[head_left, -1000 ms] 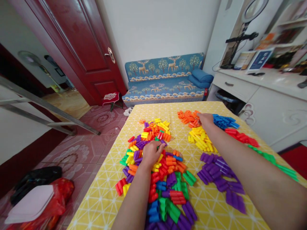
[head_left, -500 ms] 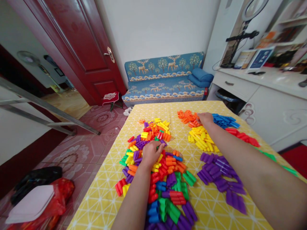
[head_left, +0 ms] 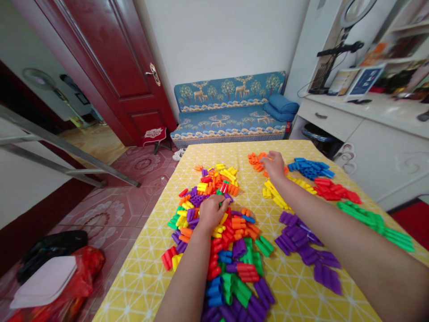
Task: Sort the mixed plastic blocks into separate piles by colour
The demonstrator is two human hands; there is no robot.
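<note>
A big mixed heap of coloured plastic blocks (head_left: 221, 232) lies on the yellow tablecloth (head_left: 144, 277). My left hand (head_left: 210, 211) rests on top of this heap, fingers curled round blocks there. My right hand (head_left: 274, 164) reaches far across the table and lies on the orange pile (head_left: 256, 162), fingers bent down onto it; whether it holds a block is hidden. Around it lie sorted piles: yellow (head_left: 278, 194), blue (head_left: 310, 167), red (head_left: 333, 190), green (head_left: 372, 222) and purple (head_left: 308, 250).
A blue patterned sofa (head_left: 229, 112) stands beyond the table's far edge. A red door (head_left: 110, 67) is at the back left, a white cabinet (head_left: 368, 134) on the right. A red bag with a white lid (head_left: 50, 281) lies on the floor at the left.
My right hand has slid left from the gap beside the blue pile onto the orange pile. My left hand has stayed on the mixed heap.
</note>
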